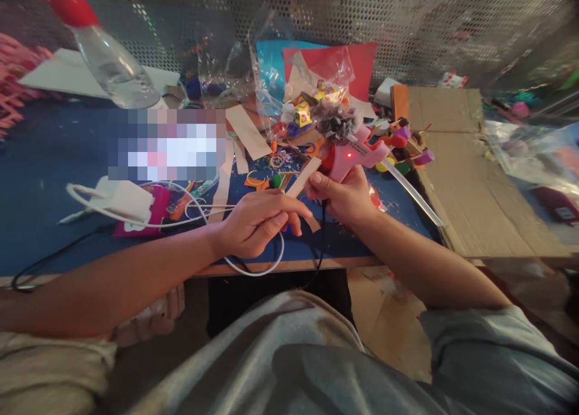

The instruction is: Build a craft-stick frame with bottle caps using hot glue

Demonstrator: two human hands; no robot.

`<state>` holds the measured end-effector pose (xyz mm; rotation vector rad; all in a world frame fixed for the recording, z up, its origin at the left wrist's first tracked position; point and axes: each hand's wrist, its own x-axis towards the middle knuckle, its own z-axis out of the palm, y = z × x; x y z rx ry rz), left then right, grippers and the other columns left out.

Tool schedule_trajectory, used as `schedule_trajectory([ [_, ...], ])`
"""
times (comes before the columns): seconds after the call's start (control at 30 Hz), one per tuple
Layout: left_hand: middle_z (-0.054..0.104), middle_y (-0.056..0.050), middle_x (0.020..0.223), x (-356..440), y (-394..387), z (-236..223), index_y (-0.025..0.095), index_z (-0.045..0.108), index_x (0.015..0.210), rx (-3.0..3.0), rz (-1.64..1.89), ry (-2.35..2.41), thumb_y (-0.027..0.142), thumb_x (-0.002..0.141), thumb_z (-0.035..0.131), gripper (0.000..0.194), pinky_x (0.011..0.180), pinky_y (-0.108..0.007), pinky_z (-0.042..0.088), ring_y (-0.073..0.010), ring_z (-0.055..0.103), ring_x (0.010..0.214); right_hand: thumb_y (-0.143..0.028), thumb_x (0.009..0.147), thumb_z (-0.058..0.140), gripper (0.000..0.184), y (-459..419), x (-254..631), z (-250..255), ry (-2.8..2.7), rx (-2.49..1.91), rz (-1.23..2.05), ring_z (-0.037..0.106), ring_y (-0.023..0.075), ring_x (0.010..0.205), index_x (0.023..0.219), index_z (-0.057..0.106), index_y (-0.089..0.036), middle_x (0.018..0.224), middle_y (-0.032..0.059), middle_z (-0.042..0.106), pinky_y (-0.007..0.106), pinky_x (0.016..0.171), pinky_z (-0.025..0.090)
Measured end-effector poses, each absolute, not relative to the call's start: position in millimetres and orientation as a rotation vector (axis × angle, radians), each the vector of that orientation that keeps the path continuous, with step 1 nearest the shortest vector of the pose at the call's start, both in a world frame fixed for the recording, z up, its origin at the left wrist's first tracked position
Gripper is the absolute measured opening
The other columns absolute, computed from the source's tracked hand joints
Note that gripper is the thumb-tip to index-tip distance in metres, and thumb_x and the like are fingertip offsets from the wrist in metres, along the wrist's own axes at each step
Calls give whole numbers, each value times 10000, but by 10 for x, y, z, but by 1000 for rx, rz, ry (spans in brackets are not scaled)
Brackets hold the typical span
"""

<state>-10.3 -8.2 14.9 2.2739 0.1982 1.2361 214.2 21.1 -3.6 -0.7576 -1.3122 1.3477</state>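
Note:
A pink hot glue gun [359, 152] with a small red light is gripped in my right hand [346, 195], above the blue table. A clear glue stick [414, 192] sticks out of its back, and a black cord hangs below. A pale cardboard strip [302, 178] runs up to my right thumb; I cannot tell whether the thumb pinches it. My left hand [260, 222] is beside it to the left, index finger partly extended, thumb and other fingers drawn together. What lies between these fingers, if anything, is hidden. Below its fingertips shows a tan strip end [313, 224].
A red-capped bottle [120, 65] leans at the back left. A white charger [122, 199] and its looped cable lie left of my hands. Loose cardboard strips [248, 133], coloured scraps and plastic bags crowd the middle. Flat cardboard [479, 186] covers the right side.

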Motion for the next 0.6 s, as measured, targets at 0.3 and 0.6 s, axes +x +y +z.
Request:
schedule_trajectory([
  [0.3, 833, -90, 975, -93, -78, -42, 212, 629, 1583, 2057, 1323, 292, 313, 1196, 477, 428, 683, -245, 661, -159, 792, 767, -628, 760, 1031, 558, 178, 2099, 39, -1283, -762, 1309, 608, 129, 554, 895, 628, -267, 667, -61, 650, 280, 517, 457],
  [0.6, 827, -79, 1012, -48, -17, -123, 266, 704, 1471, 1810, 1412, 450, 435, 1152, 625, 370, 619, -262, 672, -156, 768, 715, -583, 805, 1018, 564, 156, 2100, 54, -1258, -732, 1286, 585, 125, 530, 1072, 613, -294, 637, -107, 582, 281, 519, 430],
])
